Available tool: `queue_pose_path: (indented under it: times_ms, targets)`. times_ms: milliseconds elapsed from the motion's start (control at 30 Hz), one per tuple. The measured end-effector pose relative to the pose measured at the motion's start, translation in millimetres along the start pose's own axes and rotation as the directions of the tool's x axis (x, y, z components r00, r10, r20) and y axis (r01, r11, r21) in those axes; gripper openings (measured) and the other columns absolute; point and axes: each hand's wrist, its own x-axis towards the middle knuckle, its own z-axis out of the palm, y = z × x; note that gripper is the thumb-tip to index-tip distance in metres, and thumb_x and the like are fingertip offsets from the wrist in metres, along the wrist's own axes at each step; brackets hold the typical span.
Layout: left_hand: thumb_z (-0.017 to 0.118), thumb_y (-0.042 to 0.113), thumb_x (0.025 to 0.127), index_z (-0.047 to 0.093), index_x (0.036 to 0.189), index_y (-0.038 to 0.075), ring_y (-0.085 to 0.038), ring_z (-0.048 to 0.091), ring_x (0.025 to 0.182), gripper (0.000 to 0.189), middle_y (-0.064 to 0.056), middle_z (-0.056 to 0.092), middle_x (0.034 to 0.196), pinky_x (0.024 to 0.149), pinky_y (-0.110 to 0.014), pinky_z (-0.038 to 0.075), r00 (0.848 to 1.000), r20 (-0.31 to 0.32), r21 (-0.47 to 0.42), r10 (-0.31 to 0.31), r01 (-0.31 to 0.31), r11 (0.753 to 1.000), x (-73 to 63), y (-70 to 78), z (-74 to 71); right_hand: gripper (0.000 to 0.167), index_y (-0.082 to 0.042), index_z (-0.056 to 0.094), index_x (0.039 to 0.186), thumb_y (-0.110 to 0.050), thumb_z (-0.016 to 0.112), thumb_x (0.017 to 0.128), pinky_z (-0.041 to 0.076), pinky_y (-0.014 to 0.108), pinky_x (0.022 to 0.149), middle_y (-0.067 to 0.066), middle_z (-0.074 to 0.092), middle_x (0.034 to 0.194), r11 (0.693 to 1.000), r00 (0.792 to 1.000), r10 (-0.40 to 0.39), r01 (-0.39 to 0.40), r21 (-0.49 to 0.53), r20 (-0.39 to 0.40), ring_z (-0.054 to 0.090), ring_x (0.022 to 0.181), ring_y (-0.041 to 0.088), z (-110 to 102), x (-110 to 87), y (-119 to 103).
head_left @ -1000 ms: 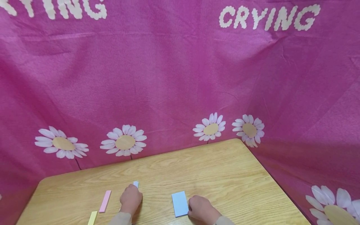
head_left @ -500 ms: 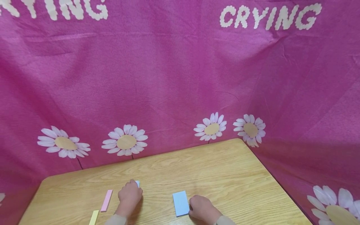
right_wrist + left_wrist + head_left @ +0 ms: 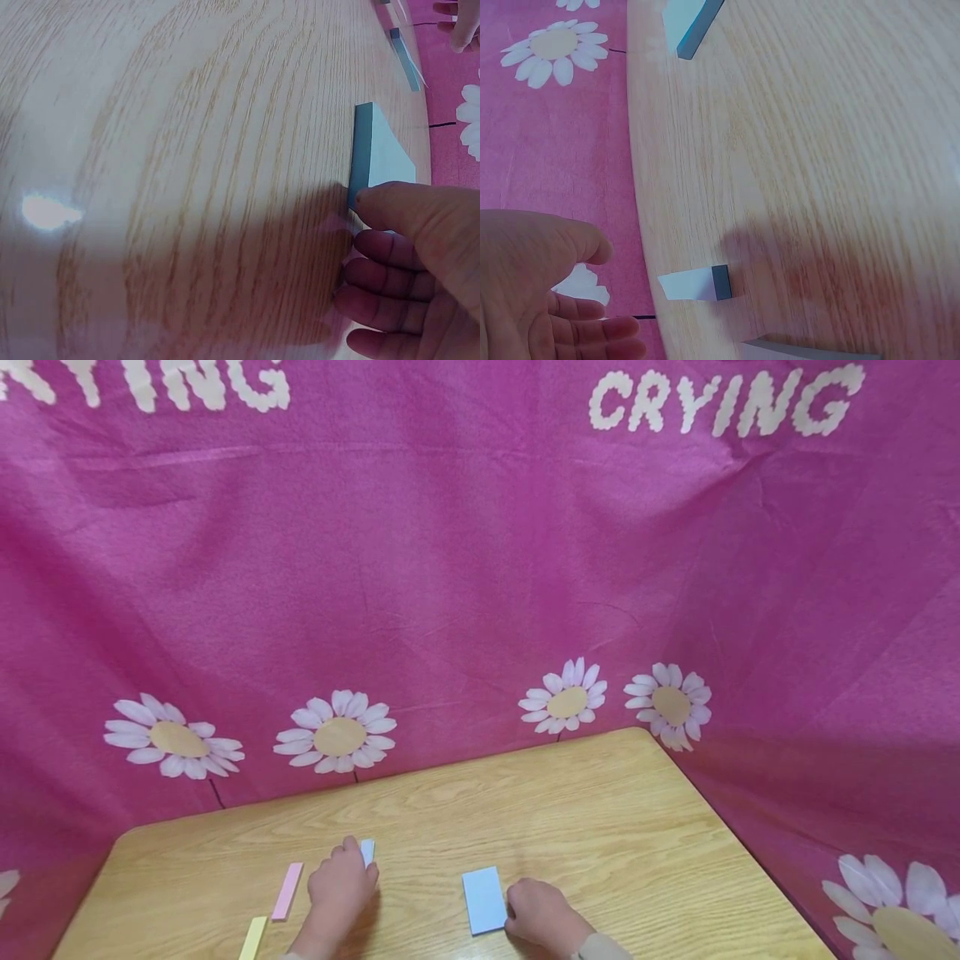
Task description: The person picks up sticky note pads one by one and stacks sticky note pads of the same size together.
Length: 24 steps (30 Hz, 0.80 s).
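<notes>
A narrow blue sticky-note strip lies flat on the wooden table. My left hand is just beside it; the left wrist view shows the thumb and fingers spread apart, with a gap before the narrow blue strip. Further right lies a wider blue sticky-note pad. At its lower right edge my right hand has curled fingers. In the right wrist view, the thumb overlaps the corner of the wide blue pad and the index finger is just beneath, seemingly pinching it.
Left of the left hand lie a pink strip and a yellow strip, the latter cut off by the frame. The wooden table meets a magenta daisy-print cloth behind and at the sides.
My left hand has shifted slightly left and its fingers have loosened beside the narrow blue strip, which shows more now. My right hand stays at the wide pad. The view has shifted slightly.
</notes>
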Motion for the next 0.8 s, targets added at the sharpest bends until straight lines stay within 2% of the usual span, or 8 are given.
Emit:
queue_pose_path:
  times_ms: [167,500,800]
  targets:
    - [0.063,0.02,0.076,0.045,0.081,-0.008,-0.035,0.054,0.059,0.034,-0.016,0.049,0.067,0.046,-0.044,0.043,0.999,-0.02,0.019,0.028,-0.027,0.999,-6.7,0.0,-3.8,0.017,-0.011,0.05,0.056,-0.013,0.062,0.067,0.034,0.023,0.044,-0.006,0.041,0.053,1.0,1.0,0.003,-0.003,0.005,0.015,0.034,0.048,0.008,-2,0.5,-1]
    - [0.063,0.02,0.075,0.046,0.08,-0.008,-0.033,0.053,0.059,0.033,-0.014,0.049,0.068,0.047,-0.043,0.043,1.0,-0.015,0.014,0.014,-0.014,1.0,-16.5,-6.4,-3.8,0.015,-0.011,0.051,0.054,-0.012,0.061,0.065,0.035,0.023,0.044,-0.007,0.041,0.052,1.0,1.0,-0.018,0.018,0.001,-0.011,0.034,0.047,0.007,-1,-0.3,-2]
    - [0.065,0.021,0.074,0.045,0.077,-0.007,-0.032,0.052,0.058,0.034,-0.014,0.047,0.066,0.046,-0.042,0.043,0.999,-0.041,0.021,0.021,-0.02,1.0,-26.1,-13.7,0.0,0.015,-0.011,0.05,0.055,-0.011,0.061,0.066,0.034,0.023,0.045,-0.006,0.042,0.052,1.0,1.0,-0.004,0.004,0.01,0.023,0.035,0.047,0.009,-2,0.8,-2]
